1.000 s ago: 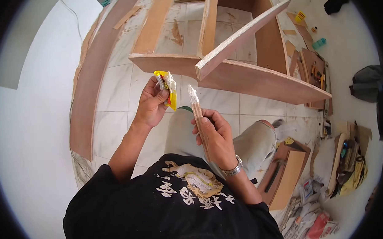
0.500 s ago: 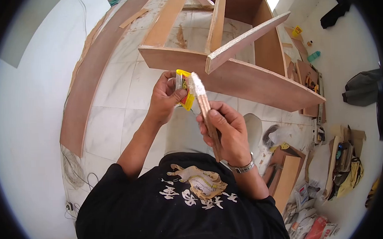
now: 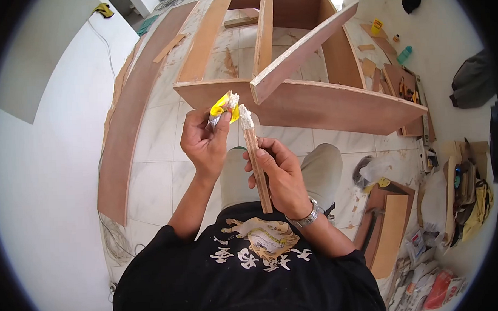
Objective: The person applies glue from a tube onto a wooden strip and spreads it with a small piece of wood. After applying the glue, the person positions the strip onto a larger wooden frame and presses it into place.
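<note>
Head view: our left hand (image 3: 206, 145) pinches a yellow plastic packet (image 3: 219, 112), white paste (image 3: 234, 99) unspent at its mouth; our right hand (image 3: 284, 176) grips a brown wooden stick (image 3: 254, 158), tip already coated, near a white-edged wooden board (image 3: 308, 52).

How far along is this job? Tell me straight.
Seemingly done: boards joined into a frame; white paste along the slanted board's edge. In hand: the left hand holds a yellow packet, the right hand a paste-tipped stick. Probably left: fixing that slanted board, which lies askew across the frame.
</note>
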The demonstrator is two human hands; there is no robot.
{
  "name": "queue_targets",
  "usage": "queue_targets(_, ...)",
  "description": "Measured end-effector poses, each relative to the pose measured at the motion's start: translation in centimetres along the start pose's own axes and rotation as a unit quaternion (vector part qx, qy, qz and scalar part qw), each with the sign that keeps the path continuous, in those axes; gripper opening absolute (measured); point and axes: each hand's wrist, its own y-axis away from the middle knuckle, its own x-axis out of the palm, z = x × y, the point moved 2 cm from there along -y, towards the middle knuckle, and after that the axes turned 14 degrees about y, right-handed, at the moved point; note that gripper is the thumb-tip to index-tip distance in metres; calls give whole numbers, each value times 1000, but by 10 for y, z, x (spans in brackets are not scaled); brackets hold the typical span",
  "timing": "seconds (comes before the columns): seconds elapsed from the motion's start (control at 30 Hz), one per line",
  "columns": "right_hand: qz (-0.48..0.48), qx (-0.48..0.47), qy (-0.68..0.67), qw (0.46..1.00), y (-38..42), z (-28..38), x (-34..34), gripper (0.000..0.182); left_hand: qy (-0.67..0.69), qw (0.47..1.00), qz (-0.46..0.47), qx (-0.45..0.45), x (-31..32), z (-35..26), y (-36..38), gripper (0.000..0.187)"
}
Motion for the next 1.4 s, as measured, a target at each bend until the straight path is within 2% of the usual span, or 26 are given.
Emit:
queue_targets(0.13, 8, 18, -33, 999, -4, 1, 1, 25, -93, 991, 45, 82, -1, 4, 2, 23)
queue_targets(0.23, 20, 28, -78, 996, -5, 4, -2, 24, -151, 983, 68, 82, -7, 5, 4, 26)
queue_targets(0.3, 20, 28, -88, 996, -3, 10, -3, 23, -176, 967, 120, 138, -5, 5, 0, 29)
queue_targets(0.33, 20, 27, -91, 995, -3, 12, -4, 23, -187, 957, 144, 168, -3, 5, -1, 30)
queue_targets(0.53, 6, 21, -57, 998, 0, 14, -15, 23, -176, 948, 187, 189, 3, 4, -8, 34)
queue_targets(0.63, -4, 30, -61, 998, 4, 15, -17, 22, -187, 946, 195, 179, 7, -3, -9, 37)
queue_targets(0.73, 10, 28, -71, 997, 7, 16, -21, 19, -204, 925, 251, 198, 9, -7, -15, 35)
queue_targets(1.03, 30, 36, -103, 994, 10, 9, -35, 17, -205, 908, 327, 159, 10, -16, -36, 46)
queue_targets(1.23, 70, 55, -103, 991, 7, 3, -45, 17, -188, 889, 391, 147, 5, -20, -50, 47)
queue_targets(1.33, 93, 47, -126, 987, 6, 1, -52, 19, -190, 877, 422, 129, 0, -24, -54, 48)
queue_targets(1.4, 74, 11, -86, 994, 7, 13, -57, 22, -203, 888, 406, 78, -17, -11, -48, 41)
